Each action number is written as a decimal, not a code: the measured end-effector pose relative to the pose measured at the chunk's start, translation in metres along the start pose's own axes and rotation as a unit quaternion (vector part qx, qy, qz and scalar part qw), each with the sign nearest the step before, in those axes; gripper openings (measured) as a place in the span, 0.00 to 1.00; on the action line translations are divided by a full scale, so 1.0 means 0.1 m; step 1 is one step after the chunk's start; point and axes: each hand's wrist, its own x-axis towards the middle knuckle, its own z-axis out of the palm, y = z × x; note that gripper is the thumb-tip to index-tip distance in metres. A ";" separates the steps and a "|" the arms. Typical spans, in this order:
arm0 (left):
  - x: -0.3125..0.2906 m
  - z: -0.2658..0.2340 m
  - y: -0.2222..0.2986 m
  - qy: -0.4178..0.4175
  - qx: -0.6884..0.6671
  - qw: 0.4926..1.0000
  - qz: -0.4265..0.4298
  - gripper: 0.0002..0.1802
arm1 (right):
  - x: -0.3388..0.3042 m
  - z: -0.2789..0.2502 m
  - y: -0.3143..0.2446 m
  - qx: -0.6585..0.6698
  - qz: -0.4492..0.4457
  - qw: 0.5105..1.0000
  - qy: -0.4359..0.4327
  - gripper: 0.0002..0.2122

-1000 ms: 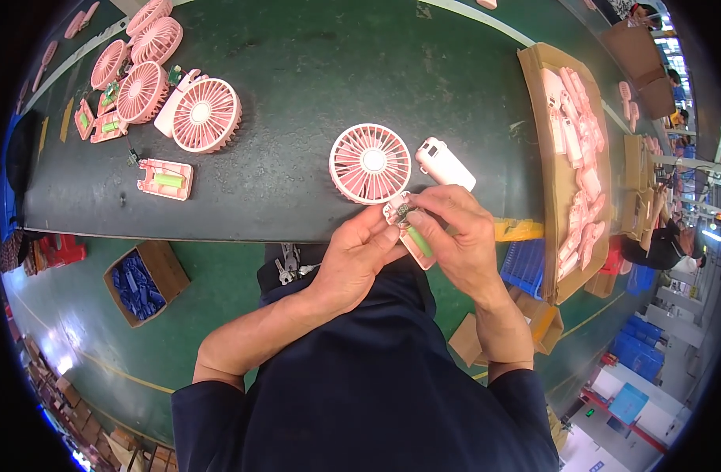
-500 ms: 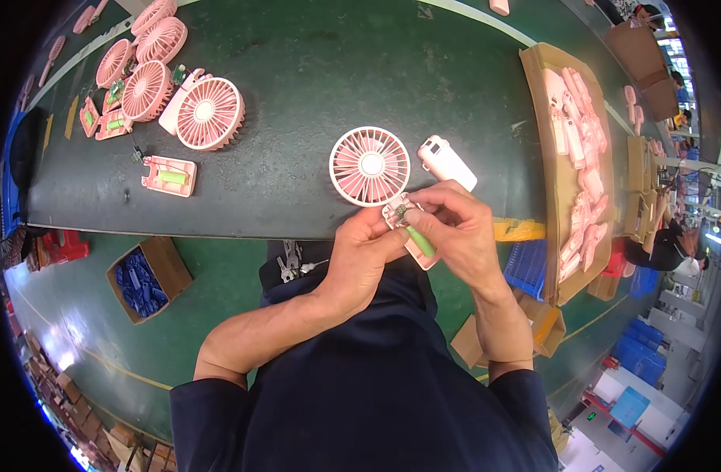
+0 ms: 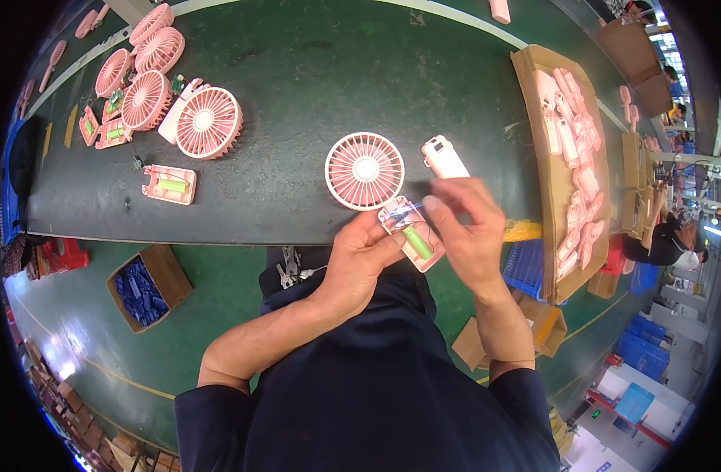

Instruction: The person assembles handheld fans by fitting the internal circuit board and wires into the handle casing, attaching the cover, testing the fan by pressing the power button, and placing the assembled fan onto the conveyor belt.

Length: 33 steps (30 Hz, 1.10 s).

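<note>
My left hand (image 3: pixel 356 258) is closed on the open pink handle half (image 3: pixel 433 259) of a small fan, gripping its left edge. A green cylindrical battery (image 3: pixel 418 244) lies in that half, with thin wires and a motion-smeared bluish streak above it. The round pink fan head (image 3: pixel 365 171) joins the handle's far end and sits over the table edge. My right hand (image 3: pixel 477 244) hovers just right of the handle, thumb toward the wires; its fingers are smeared, so their grip is unclear. Beyond them a pale pink handle cover (image 3: pixel 445 158) lies on the table.
At far left lie several pink fans (image 3: pixel 208 122) and an open handle half with a battery (image 3: pixel 171 185). A cardboard box of pink parts (image 3: pixel 551 236) stands at the right table edge. Below left, a carton (image 3: pixel 171 271) holds blue pieces. A blue crate (image 3: pixel 524 267) sits below right.
My right hand has drawn back to the right from the handle, uncovering more of the battery and wires. My left hand keeps its hold; the fan head has shifted slightly.
</note>
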 end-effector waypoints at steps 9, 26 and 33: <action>0.02 0.02 0.05 -0.019 0.005 1.000 -0.020 0.30 | 0.20 -0.09 0.33 -0.391 -0.173 0.901 0.076 0.20; 0.03 0.00 0.07 -0.054 -0.066 0.996 -0.025 0.40 | -0.36 -0.01 -0.24 -0.281 -0.210 0.936 0.010 0.22; 0.03 -0.03 0.04 -0.052 -0.057 0.997 -0.025 0.40 | -0.37 0.04 -0.24 -0.294 -0.223 0.929 0.001 0.22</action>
